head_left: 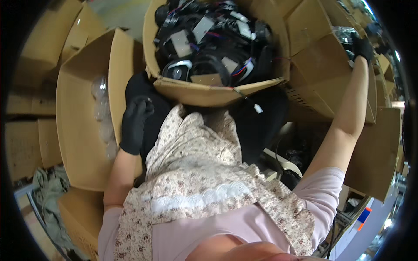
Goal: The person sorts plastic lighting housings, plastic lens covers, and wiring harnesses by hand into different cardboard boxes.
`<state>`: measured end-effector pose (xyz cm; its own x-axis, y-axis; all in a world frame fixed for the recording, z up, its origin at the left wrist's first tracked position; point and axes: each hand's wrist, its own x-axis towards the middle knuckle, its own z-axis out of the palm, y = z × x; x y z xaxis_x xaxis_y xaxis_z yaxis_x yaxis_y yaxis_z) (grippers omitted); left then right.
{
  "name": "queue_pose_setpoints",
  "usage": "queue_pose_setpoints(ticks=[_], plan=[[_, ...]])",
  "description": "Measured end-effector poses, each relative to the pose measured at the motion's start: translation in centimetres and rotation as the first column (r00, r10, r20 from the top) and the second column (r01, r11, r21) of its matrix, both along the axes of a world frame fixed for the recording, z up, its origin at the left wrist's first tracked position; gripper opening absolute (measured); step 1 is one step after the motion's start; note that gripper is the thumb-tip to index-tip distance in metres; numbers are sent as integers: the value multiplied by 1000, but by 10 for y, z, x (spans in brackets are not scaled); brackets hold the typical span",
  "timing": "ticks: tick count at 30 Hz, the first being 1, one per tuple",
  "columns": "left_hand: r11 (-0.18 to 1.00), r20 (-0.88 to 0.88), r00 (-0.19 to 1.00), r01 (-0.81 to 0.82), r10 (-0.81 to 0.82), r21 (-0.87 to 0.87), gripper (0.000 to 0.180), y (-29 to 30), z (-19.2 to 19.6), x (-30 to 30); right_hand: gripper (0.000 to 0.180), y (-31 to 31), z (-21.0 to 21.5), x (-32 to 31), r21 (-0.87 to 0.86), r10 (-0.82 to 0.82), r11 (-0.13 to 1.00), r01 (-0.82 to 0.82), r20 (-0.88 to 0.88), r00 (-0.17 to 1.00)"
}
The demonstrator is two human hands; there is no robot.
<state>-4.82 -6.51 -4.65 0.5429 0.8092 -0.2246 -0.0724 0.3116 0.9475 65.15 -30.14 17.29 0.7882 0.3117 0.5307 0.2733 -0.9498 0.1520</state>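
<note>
My left hand [136, 122], in a black glove, is over my left thigh beside a tall cardboard box [82, 143]. Its fingers are curled closed; a tiny light spot shows at the fingertips, too small to name. Far to the right, my right hand [362, 47], also black-gloved, reaches to the top of another cardboard box [324, 71]. There it is next to a clear, shiny plastic-wrapped item [345, 35]; its fingers are dark and partly hidden. In front of my knees, an open carton [196, 96] holds many black cabled parts [209, 48] with white connectors.
Several clear round plastic pieces [102, 111] lie in the left box. A cable with a white connector [257, 108] hangs over the front carton's near edge. Grey cloth [50, 195] lies at the lower left. More cartons [35, 48] stand at the far left.
</note>
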Motion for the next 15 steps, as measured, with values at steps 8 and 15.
queue_pose_setpoints(ticks=[8, 15], plan=[[815, -133, 946, -177, 295, 551, 20, 51, 18, -57, 34, 133, -117, -212, 678, 945, 191, -710, -324, -55], [937, -583, 756, -112, 297, 332, 29, 175, -63, -208, 36, 200, -204, -341, 43, 782, 295, -954, -585, 216]])
